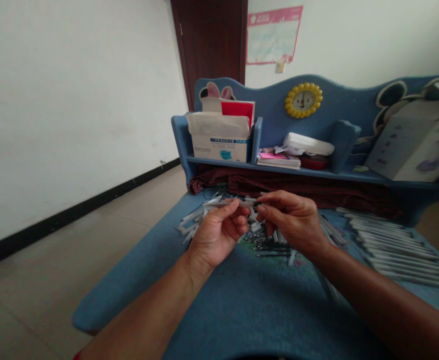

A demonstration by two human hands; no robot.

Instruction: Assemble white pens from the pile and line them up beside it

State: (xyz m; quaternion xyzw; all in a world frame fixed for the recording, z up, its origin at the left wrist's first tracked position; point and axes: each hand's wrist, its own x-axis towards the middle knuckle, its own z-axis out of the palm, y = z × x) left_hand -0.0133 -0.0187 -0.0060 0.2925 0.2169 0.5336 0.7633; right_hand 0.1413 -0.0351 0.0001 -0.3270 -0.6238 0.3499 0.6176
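My left hand [219,232] is closed round a pale pen barrel [223,203], held level above the blue desk [242,300]. My right hand [292,217] pinches the barrel's right end, where a small dark part sits between the fingertips. Under both hands lies a heap of loose pen parts [268,242], dark refills and pale tubes. More pale barrels [193,220] lie scattered to the left of the heap.
Several finished pens [395,247] lie in a row on the right of the desk. A shelf at the back carries a mask box [219,140], stacked books [279,159] and a white carton [414,145]. A checked cloth [317,187] lies under the shelf. Tiled floor lies on the left.
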